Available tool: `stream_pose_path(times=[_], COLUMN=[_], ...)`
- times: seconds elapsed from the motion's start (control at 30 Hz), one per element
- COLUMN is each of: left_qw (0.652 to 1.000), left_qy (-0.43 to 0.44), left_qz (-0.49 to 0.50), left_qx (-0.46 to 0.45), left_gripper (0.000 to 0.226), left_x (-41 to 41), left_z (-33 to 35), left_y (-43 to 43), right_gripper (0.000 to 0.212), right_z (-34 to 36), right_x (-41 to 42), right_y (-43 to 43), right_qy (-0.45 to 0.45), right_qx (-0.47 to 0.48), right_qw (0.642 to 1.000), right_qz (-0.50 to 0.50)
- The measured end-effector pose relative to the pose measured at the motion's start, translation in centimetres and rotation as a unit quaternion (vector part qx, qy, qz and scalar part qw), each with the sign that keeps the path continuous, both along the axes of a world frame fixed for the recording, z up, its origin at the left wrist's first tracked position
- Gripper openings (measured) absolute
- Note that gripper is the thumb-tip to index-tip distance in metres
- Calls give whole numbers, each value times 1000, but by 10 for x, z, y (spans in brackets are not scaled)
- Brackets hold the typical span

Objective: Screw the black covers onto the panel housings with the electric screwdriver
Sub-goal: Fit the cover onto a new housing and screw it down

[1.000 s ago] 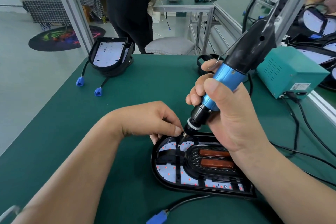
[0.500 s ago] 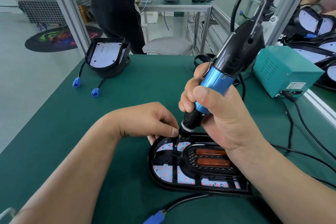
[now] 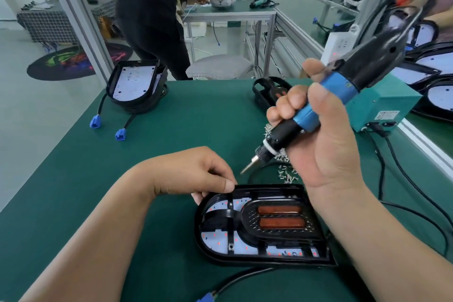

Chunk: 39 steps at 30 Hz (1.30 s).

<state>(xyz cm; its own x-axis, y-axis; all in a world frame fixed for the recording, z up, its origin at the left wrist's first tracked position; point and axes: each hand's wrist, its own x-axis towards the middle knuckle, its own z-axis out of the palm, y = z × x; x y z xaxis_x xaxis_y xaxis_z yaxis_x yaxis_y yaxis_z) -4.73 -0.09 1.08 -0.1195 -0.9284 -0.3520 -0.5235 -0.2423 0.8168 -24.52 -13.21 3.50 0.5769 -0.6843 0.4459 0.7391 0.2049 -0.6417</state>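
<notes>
Both of your two hands are busy. Your right hand [image 3: 326, 154] is wrapped round the one electric screwdriver [image 3: 316, 117], with the fingers closed on its blue barrel and the tool slanting down to the left. Its bit [image 3: 246, 169] hangs in the air over the desk [image 3: 171, 130], just beyond the far rim of the near panel housing [image 3: 245, 258] and not touching it. Your left hand [image 3: 196, 171] has its fingers curled, with thumb and forefinger gripping that housing's far left rim. The housing lies flat on the desk right in front of you. One black cover [image 3: 248, 220] sits inside it, with two orange-brown bars side by side in its raised oval.

A loose scatter of small screws [image 3: 285, 175] lies on the desk behind your right hand, too small to count. A second housing [image 3: 133, 81] stands tilted at the far left of the desk with its white board showing. Two blue plugs [image 3: 95, 121] on black cables lie just beside it, and a third blue plug [image 3: 207, 298] shows at the near edge. One teal box [image 3: 382, 103] stands to the right with black cables running from it. One person [image 3: 152, 19] in black stands at another table beyond the desk
</notes>
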Motion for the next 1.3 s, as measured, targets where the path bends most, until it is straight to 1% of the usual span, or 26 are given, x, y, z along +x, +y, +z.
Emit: stream_pose_path(times=[0.07,0.17,0.2,0.27,0.3,0.4,0.47,0.5,0.57,0.6,0.7,0.8,0.87,0.93,0.97,1.07,1.2,1.27,1.3], left_qw=[1000,1000,1000,997,994,980,968,962,943,937,937,917,911,914,917,927,934,947,959], left_qy=[7,17,22,26,21,-24,-60,-104,-233,-273,-309,-374,-383,-373,-368,-342,-316,-267,-220], left_qz=[3,0,7,53,81,146,181,181,130,101,45,6,-4,-12,-18,-27,4,46,76], left_qx=[3,-1,-8,-40,-66,-136,-163,-176,-197,-195,-157,-141,-150,-156,-156,-155,-166,-171,-162], left_gripper=[18,26,32,40,37,12,6,9,30,41,65,75,71,62,55,20,12,7,8], left_x=[1,1,1,-3,-7,-16,-24,-27,-35,-40,-54,-69,-74,-75,-75,-76,-75,-71,-68], left_z=[-1,2,2,0,-1,-11,-17,-18,-17,-14,-7,-6,-7,-8,-7,-7,-8,-10,-11], left_y=[0,-3,-5,-13,-19,-45,-66,-77,-99,-109,-134,-146,-147,-147,-147,-148,-148,-146,-144], right_gripper=[17,12,11,11,12,13,12,12,13,13,9,8,8,8,9,17,16,18,18], right_z=[1,0,-2,-6,-7,-13,-16,-17,-19,-20,-23,-25,-25,-26,-26,-27,-27,-27,-27], right_x=[-9,-27,-33,-42,-46,-50,-51,-51,-52,-52,-51,-50,-50,-51,-51,-51,-52,-52,-52], right_y=[-18,-45,-54,-67,-72,-84,-88,-89,-92,-93,-95,-95,-96,-97,-97,-97,-96,-96,-96], right_qy=[-9,-32,-43,-59,-64,-68,-62,-59,-55,-54,-48,-40,-35,-34,-35,-31,-26,-26,-27], right_qx=[47,114,137,178,196,240,256,262,270,272,274,276,276,281,281,282,283,286,287], right_qw=[998,986,980,967,960,942,936,934,930,929,927,927,926,925,925,924,924,923,922], right_qz=[-45,-115,-136,-174,-192,-223,-233,-237,-244,-247,-250,-253,-256,-255,-254,-257,-256,-257,-257])
